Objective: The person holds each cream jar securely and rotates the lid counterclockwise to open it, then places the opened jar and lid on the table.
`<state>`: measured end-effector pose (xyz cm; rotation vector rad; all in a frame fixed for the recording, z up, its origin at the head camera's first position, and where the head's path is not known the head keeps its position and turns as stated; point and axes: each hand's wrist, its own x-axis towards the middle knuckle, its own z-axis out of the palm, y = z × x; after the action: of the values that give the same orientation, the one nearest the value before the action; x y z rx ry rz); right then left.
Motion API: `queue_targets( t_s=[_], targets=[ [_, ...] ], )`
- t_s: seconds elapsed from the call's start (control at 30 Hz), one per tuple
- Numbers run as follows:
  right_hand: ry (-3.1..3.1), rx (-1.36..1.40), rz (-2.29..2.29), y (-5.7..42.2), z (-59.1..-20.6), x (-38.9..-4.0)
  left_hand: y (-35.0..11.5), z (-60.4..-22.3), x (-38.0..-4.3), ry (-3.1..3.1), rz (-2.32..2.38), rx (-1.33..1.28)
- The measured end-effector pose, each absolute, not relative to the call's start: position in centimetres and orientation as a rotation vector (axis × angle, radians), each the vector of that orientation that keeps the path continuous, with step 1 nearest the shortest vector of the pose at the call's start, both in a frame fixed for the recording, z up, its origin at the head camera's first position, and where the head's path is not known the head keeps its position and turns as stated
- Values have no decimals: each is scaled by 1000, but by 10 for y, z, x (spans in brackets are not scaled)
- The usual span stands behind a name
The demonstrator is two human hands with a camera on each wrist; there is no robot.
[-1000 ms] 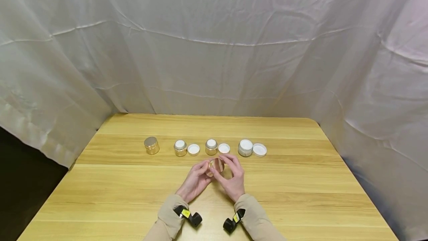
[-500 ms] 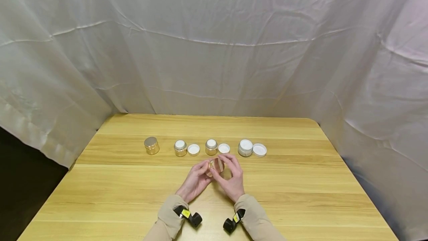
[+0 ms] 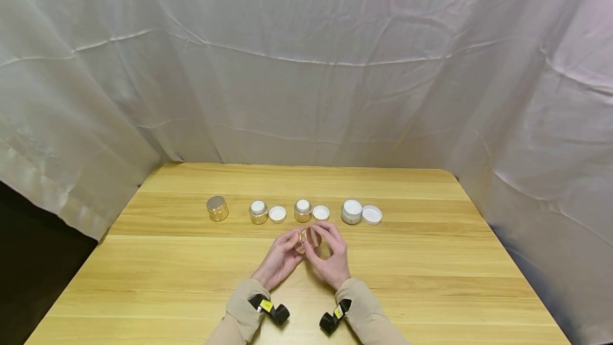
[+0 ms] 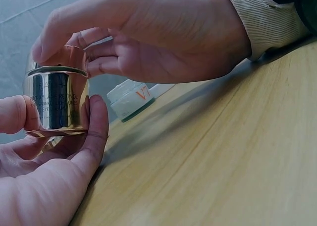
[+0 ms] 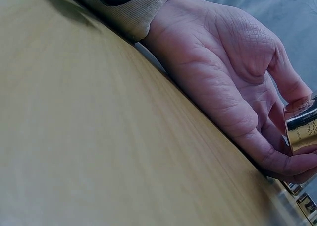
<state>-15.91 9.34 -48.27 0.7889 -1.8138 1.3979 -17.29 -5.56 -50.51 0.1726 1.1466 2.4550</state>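
Observation:
A shiny gold cosmetic jar (image 4: 58, 102) with dark lettering is held between both hands, above the table, near the middle of the head view. My left hand (image 3: 278, 261) grips its body, thumb on one side and fingers on the other. From the right, my right hand (image 3: 335, 261) pinches the gold lid (image 4: 72, 56), which sits on the jar with a thin seam below it. In the right wrist view the left hand's palm shows, and the jar is cut off by the frame edge.
Behind the hands stand a closed gold jar (image 3: 217, 210), two gold jars (image 3: 258, 216) (image 3: 303, 214) and a pale jar (image 3: 351, 215) lettered V7. White-lined lids (image 3: 277, 214) (image 3: 321, 212) (image 3: 372, 214) lie beside these three. A grey curtain (image 3: 306, 95) surrounds the wooden table (image 3: 431, 260).
The right hand's thumb and fingertips have shifted slightly round the lid. The left hand and the jars on the table stay where they were.

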Motion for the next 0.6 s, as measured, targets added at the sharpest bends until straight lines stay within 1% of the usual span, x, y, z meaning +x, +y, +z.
queue_targets(
  t_s=[0.33, 0.6],
  targets=[
    [-1841, 680, 1333, 93, -482, -159, -57, -506, -174, 1154, 2439, 203],
    [-1810, 725, 1334, 94, -482, -160, -57, -506, -173, 1147, 2443, 198]
  ],
)
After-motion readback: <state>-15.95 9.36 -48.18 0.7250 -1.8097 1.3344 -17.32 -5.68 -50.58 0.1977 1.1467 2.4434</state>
